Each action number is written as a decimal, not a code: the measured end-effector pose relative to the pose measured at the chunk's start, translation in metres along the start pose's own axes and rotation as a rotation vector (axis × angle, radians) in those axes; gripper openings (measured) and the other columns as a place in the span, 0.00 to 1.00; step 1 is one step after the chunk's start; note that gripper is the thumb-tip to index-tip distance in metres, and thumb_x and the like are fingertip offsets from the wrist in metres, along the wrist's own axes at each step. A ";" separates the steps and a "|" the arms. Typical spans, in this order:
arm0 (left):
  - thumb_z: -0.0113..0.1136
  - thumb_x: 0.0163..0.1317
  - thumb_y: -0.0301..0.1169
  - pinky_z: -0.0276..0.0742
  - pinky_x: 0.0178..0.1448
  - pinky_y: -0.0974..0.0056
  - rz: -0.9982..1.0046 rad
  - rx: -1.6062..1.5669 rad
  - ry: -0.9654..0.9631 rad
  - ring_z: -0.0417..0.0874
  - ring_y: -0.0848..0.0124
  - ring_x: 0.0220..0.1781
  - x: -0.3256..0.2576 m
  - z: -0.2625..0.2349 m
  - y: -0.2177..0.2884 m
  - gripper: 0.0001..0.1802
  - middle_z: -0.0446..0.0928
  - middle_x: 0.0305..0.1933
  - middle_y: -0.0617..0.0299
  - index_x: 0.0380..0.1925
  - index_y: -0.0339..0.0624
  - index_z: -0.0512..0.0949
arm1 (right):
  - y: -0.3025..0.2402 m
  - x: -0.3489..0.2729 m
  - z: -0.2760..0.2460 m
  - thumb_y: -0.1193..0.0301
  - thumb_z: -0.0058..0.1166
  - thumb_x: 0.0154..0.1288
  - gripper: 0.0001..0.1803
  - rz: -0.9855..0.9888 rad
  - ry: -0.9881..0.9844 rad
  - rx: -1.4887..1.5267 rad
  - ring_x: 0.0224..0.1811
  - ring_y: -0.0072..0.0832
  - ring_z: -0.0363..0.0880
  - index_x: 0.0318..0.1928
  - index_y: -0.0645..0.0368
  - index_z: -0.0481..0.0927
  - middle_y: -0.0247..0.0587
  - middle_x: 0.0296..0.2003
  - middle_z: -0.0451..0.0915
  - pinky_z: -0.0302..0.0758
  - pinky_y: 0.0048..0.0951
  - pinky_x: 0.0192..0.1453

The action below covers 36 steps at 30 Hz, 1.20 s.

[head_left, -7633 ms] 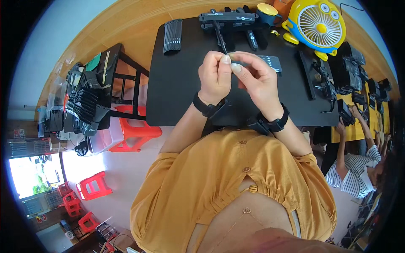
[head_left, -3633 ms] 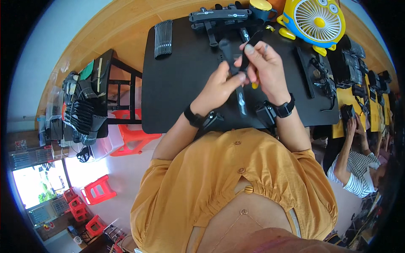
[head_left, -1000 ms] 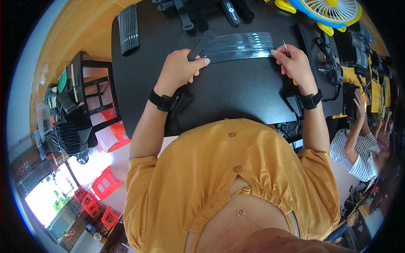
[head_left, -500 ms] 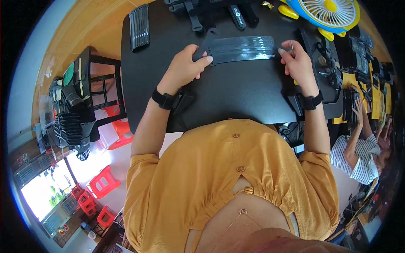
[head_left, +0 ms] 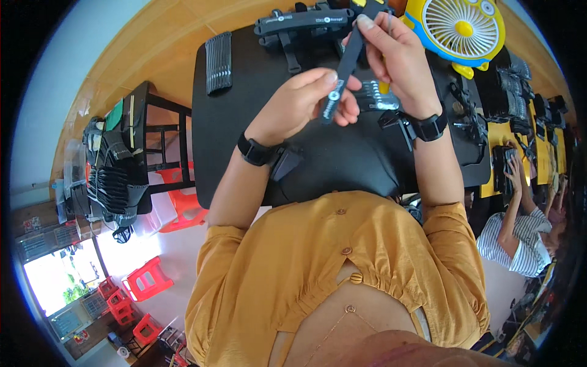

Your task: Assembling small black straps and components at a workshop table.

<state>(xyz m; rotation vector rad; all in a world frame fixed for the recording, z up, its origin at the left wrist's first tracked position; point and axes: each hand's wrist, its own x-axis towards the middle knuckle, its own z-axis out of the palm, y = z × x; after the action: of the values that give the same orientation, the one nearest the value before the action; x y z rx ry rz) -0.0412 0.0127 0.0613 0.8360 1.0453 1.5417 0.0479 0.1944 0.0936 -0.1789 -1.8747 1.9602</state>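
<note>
A black strap [head_left: 348, 64] with a small white mark slants up between my two hands above the table. My left hand [head_left: 299, 101] pinches it near its lower end, thumb on top and fingers behind. At the upper end my right hand [head_left: 400, 64] grips it between thumb and fingers. A small yellow piece [head_left: 384, 87] and a thin metal bit also show in the right hand; their kind I cannot tell. Behind the hands lies a glossy stack of dark straps [head_left: 374, 98], partly hidden. Each wrist wears a black band with a dark box.
Another bundle of straps [head_left: 219, 61] lies at the black table's [head_left: 330, 165] far left. More black straps [head_left: 302, 23] are heaped at the back. A yellow and blue fan [head_left: 455, 30] stands back right. Beyond the right edge, a person in a striped top handles black items.
My left hand has left the glossy strap stack and holds a single strap raised with my right hand. The right hand has moved up and left. The view has shifted slightly.
</note>
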 end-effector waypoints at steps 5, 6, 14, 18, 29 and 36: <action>0.42 0.75 0.39 0.81 0.45 0.65 -0.065 -0.059 -0.096 0.83 0.66 0.42 -0.008 -0.007 -0.010 0.24 0.80 0.42 0.50 0.59 0.27 0.68 | 0.015 0.011 -0.011 0.62 0.49 0.75 0.12 0.066 0.028 0.069 0.10 0.09 0.57 0.40 0.57 0.76 0.34 0.28 0.83 0.51 0.13 0.15; 0.44 0.75 0.38 0.80 0.44 0.66 -0.071 -0.093 -0.112 0.83 0.67 0.41 -0.008 -0.008 -0.011 0.23 0.79 0.42 0.51 0.59 0.28 0.68 | 0.020 0.013 -0.011 0.62 0.49 0.75 0.12 0.094 0.033 0.048 0.10 0.10 0.57 0.41 0.57 0.76 0.34 0.28 0.82 0.51 0.14 0.15; 0.47 0.74 0.34 0.79 0.43 0.70 0.120 -0.297 0.058 0.80 0.70 0.41 0.000 -0.025 -0.016 0.21 0.78 0.43 0.55 0.58 0.29 0.69 | 0.026 0.019 -0.003 0.55 0.40 0.78 0.18 0.175 0.020 -0.174 0.20 0.12 0.70 0.45 0.57 0.74 0.34 0.34 0.83 0.64 0.14 0.20; 0.49 0.74 0.33 0.80 0.50 0.69 0.269 -0.188 0.267 0.82 0.69 0.45 0.018 -0.016 0.025 0.19 0.79 0.46 0.54 0.57 0.30 0.70 | 0.008 0.020 0.003 0.59 0.42 0.76 0.14 -0.029 -0.141 -0.182 0.21 0.14 0.72 0.47 0.54 0.76 0.30 0.32 0.81 0.68 0.15 0.24; 0.51 0.73 0.39 0.75 0.39 0.74 0.347 -0.442 0.179 0.76 0.76 0.35 0.025 -0.010 0.039 0.22 0.80 0.44 0.56 0.58 0.31 0.70 | -0.022 -0.007 0.023 0.66 0.50 0.72 0.09 -0.230 -0.147 -0.517 0.27 0.29 0.82 0.42 0.57 0.79 0.38 0.25 0.80 0.75 0.25 0.32; 0.50 0.74 0.39 0.74 0.38 0.74 0.347 -0.486 0.227 0.74 0.78 0.33 0.023 -0.011 0.034 0.19 0.80 0.44 0.57 0.52 0.34 0.75 | -0.016 -0.002 0.029 0.69 0.51 0.70 0.06 -0.354 -0.162 -0.584 0.28 0.44 0.79 0.40 0.57 0.78 0.47 0.27 0.77 0.73 0.33 0.31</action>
<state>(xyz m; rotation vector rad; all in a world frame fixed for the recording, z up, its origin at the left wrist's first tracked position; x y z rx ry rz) -0.0686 0.0305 0.0890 0.5238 0.6495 2.1135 0.0421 0.1672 0.1113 0.1426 -2.3522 1.1935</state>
